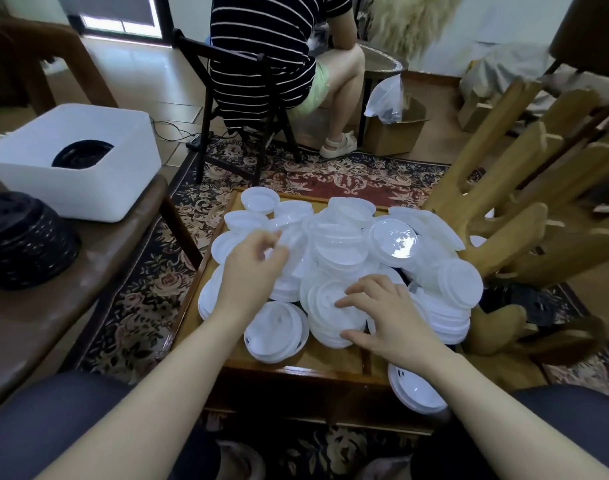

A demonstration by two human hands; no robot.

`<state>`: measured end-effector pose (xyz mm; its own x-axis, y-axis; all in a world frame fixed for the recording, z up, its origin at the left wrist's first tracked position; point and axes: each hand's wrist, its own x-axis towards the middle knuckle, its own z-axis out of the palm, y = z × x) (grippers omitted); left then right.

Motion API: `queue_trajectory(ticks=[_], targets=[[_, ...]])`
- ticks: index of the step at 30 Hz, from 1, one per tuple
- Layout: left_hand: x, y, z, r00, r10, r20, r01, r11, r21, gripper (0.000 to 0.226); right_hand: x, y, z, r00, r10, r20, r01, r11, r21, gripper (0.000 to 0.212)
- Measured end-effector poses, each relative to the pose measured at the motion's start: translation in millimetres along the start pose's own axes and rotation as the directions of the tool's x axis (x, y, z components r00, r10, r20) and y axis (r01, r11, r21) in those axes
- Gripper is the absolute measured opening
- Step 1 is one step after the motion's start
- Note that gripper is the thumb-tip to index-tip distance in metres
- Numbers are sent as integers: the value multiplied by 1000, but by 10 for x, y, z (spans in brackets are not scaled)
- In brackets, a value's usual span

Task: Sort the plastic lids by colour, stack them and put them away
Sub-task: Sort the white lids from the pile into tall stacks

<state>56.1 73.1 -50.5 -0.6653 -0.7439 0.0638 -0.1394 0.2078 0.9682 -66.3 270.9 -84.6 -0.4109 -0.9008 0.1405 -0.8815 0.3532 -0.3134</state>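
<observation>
A heap of white plastic lids (344, 237) covers a low wooden table (296, 362). My left hand (251, 265) reaches into the heap's left side and pinches a thin white lid (289, 233) between fingers and thumb. Over a short stack of white lids (325, 306) at the front, my right hand (386, 313) has its fingers spread and curved around the stack's right edge. Another white lid stack (277, 332) lies at the front left. A pile of black lids (22, 237) sits on the bench to the left. More black lids (83, 154) lie inside a white bin (71, 161).
A person in a striped shirt sits on a black chair (247, 84) beyond the table. A carved wooden rack (524, 209) stands close at the right. A white lid (417, 389) hangs off the table's front right corner. A cardboard box (396, 129) stands on the floor.
</observation>
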Motion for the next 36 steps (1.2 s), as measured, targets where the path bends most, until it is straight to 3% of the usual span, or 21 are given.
queue_trajectory(ticks=[1, 3, 5, 8, 13, 17, 21, 25, 29, 31, 33, 34, 36], targets=[[-47, 64, -46, 986, -169, -2, 163, 951, -263, 15, 6, -7, 6, 1000, 3, 12, -3, 1000, -17, 37], [-175, 107, -138, 903, -420, 89, 384, 699, -603, 20, 24, -44, 15, 999, 19, 26, -18, 999, -31, 23], [-342, 83, -199, 859, -473, 196, 452, 520, -725, 27, 36, -76, 23, 1000, 17, 20, -17, 999, -40, 12], [-549, 29, -238, 852, -460, 251, 446, 385, -808, 42, 57, -100, 33, 999, 43, -32, -43, 999, -22, 16], [-873, -42, -120, 819, -536, 205, 411, 298, -862, 45, 115, -167, 142, 991, 43, -127, -54, 995, -81, 19], [-1092, -131, -42, 810, -558, 184, 375, 250, -893, 44, 154, -214, 155, 992, 59, -115, -71, 993, -98, 26], [-1122, -120, -15, 808, -561, 180, 363, 233, -902, 38, 137, -233, 162, 994, 42, -100, -54, 991, -121, 16], [-1105, -116, 12, 785, -575, 230, 395, 178, -901, 34, 116, -249, 151, 987, 83, -139, -93, 993, -67, 12], [-1099, -141, 5, 783, -554, 282, 433, 161, -887, 36, 80, -307, 66, 955, 132, -264, -136, 991, 4, 11], [-1098, -158, 6, 790, -542, 286, 437, 172, -883, 37, 51, -353, -23, 926, 211, -313, -182, 976, 118, 11], [-1098, -171, 18, 792, -541, 284, 436, 176, -882, 37, 15, -427, -156, 885, 353, -302, -221, 892, 394, 11], [-1098, -173, 27, 791, -542, 283, 436, 175, -883, 36, -2, -465, -224, 856, 447, -260, -242, 791, 562, 12], [-1097, -185, 51, 793, -541, 281, 436, 181, -881, 36, -41, -512, -330, 802, 593, -69, -278, 473, 836, 13]])
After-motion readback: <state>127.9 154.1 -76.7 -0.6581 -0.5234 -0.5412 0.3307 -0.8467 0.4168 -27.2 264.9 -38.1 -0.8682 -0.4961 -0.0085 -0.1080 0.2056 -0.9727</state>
